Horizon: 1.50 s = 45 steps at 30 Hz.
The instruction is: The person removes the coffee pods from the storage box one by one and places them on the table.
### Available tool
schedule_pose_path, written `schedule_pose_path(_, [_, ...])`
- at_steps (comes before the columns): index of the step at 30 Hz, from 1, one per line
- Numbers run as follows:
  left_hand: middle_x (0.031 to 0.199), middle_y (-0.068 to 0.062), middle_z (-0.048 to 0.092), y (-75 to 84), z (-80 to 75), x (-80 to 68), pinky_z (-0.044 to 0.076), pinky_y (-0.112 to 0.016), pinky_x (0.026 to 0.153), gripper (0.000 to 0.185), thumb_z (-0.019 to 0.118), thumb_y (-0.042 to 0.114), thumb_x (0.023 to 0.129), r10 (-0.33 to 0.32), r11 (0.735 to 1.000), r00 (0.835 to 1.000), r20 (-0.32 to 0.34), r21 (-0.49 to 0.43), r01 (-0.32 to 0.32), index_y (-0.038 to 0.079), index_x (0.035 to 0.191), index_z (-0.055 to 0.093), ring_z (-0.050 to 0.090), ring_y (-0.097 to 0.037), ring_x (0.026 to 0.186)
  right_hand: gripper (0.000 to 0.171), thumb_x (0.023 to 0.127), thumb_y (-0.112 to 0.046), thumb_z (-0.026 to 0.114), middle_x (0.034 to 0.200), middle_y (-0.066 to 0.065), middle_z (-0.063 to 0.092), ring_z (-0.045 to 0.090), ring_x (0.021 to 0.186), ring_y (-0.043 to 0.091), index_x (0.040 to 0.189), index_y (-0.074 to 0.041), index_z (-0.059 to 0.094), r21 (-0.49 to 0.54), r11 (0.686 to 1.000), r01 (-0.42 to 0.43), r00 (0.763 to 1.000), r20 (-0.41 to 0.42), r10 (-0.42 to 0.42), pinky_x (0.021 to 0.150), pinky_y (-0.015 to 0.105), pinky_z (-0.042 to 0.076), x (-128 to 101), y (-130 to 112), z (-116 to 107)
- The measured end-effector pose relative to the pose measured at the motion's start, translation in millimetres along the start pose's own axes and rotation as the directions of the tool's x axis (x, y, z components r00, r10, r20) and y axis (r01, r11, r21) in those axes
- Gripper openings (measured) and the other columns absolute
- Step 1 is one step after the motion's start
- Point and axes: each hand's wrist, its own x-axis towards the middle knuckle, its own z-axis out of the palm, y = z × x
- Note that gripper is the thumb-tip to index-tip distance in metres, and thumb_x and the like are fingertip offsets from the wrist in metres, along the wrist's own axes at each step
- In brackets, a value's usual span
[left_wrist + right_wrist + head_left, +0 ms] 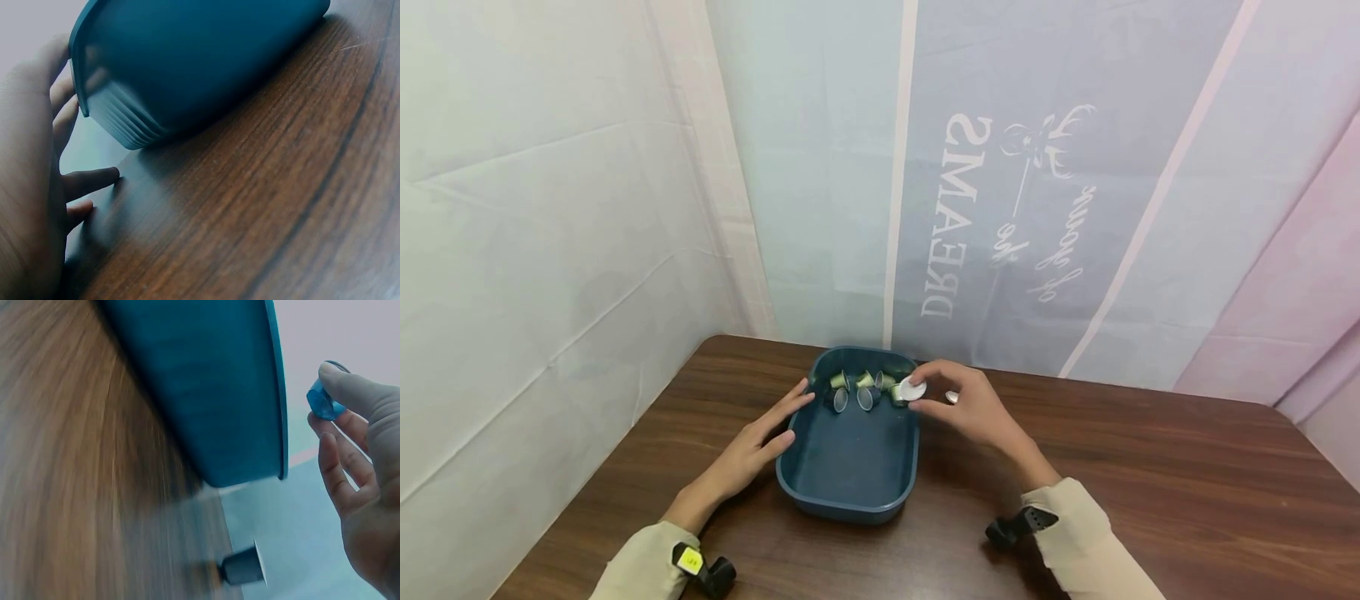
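Observation:
A blue plastic bin stands on the table with several coffee capsules inside, gathered toward its far end. Some are green, like this capsule; others are dark with pale lids, like this capsule. My left hand is at the bin's left side, its fingers extended and fingertips at the rim. Over the right rim, my right hand pinches a coffee capsule between thumb and fingers. It looks blue in the right wrist view; its pale round lid shows in the head view.
Another dark coffee capsule lies on its side on the wooden table, just right of the bin and partly behind my right hand in the head view. A printed cloth backdrop hangs along the table's far edge.

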Motion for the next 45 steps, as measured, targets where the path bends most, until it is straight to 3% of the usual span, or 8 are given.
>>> schedule_pose_path(13, [0.159,-0.002,0.014,-3.1,-1.0,0.0,0.026,-0.039,0.11,0.053,0.046,0.006,0.1,-0.003,1.0,1.0,0.006,-0.003,0.003,0.013,0.15,0.033,0.019,-0.025,0.143,0.026,0.078,0.008,0.074,0.108,0.016,0.063,0.061,0.086,0.028,0.101,0.004,0.063,0.136,0.988,-0.072,0.994,-0.076,0.083,0.073,0.032,0.054,-13,8,-33])
schedule_pose_path(23, [0.159,-0.007,0.015,-1.5,0.3,1.1,0.024,-0.034,0.11,0.054,0.047,0.004,0.099,0.005,1.0,1.0,0.001,-0.005,-0.005,0.014,0.15,0.033,0.019,-0.026,0.143,0.025,0.078,0.005,0.075,0.107,0.014,0.063,0.062,0.082,0.026,0.101,0.001,0.064,0.116,0.983,-0.139,0.975,-0.159,0.157,0.072,0.027,0.053,-24,18,-48])
schedule_pose_path(33, [0.159,-0.007,0.015,-0.1,-0.7,0.9,0.024,-0.029,0.109,0.055,0.047,0.004,0.099,0.006,1.0,1.0,-0.002,-0.015,-0.006,0.017,0.15,0.033,0.018,-0.026,0.143,0.027,0.077,0.009,0.075,0.105,0.021,0.064,0.067,0.084,0.024,0.102,0.006,0.063,0.196,0.964,-0.181,0.957,-0.19,0.219,0.072,0.025,0.054,-36,39,-56])
schedule_pose_path(40, [0.158,-0.01,0.016,-1.3,-1.5,0.8,0.025,-0.031,0.109,0.056,0.047,0.002,0.098,0.006,1.0,1.0,0.002,0.001,-0.006,0.015,0.15,0.033,0.02,-0.027,0.142,0.027,0.078,0.007,0.075,0.099,0.022,0.064,0.067,0.083,0.018,0.102,0.008,0.063,0.163,0.959,-0.231,0.946,-0.193,0.261,0.07,0.023,0.053,-42,52,-59])
schedule_pose_path(45, [0.158,-0.009,0.016,0.0,-1.5,1.0,0.026,-0.033,0.109,0.056,0.047,0.002,0.098,0.004,1.0,1.0,0.0,0.002,-0.004,0.017,0.15,0.033,0.02,-0.027,0.142,0.026,0.078,-0.002,0.078,0.103,0.016,0.066,0.063,0.09,0.016,0.101,0.002,0.066,0.032,0.952,-0.306,0.929,-0.207,0.305,0.071,0.022,0.05,-47,57,-60])
